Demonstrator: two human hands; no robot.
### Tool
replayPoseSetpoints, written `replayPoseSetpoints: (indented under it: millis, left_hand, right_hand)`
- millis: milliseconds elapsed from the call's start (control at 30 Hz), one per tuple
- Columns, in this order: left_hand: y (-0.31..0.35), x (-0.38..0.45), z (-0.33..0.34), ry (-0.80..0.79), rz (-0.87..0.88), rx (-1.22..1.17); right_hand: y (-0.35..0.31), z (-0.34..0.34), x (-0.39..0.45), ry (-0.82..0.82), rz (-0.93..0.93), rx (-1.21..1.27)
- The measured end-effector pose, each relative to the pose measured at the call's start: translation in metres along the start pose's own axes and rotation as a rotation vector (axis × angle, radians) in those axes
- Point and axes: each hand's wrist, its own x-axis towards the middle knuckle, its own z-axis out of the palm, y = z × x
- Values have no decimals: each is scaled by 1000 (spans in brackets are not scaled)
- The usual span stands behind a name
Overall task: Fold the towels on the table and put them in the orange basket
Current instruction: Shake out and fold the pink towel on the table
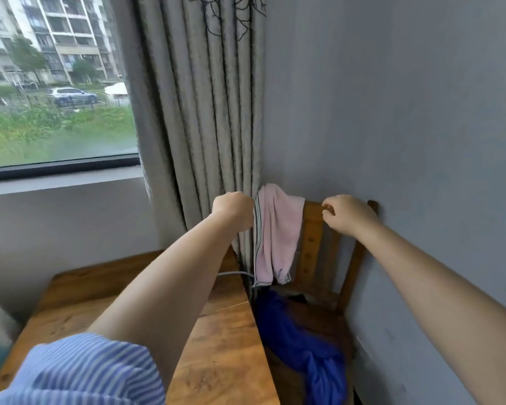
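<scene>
pink towel (275, 229) gripped by curled left hand (232, 210); right hand (346, 214) empty.

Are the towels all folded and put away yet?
Not yet. No folded towel shows, and the orange basket is out of view. The left hand grips the pink towel draped over the chair back; the right hand reaches beside it. The blue cloth still lies crumpled on the seat.
</scene>
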Motion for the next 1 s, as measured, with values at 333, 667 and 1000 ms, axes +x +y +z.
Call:
replayPoseSetpoints:
  millis: [333,667,1000]
  left_hand:
    - [-27,135,35,-157,-8,-65]
    - [2,220,119,-204,-274,-448]
    - [14,264,169,-185,-512,-665]
  right_hand:
    - [21,67,125,-129,129,92]
    - [37,141,214,-182,267,-53]
    - [62,200,245,-60,55,-79]
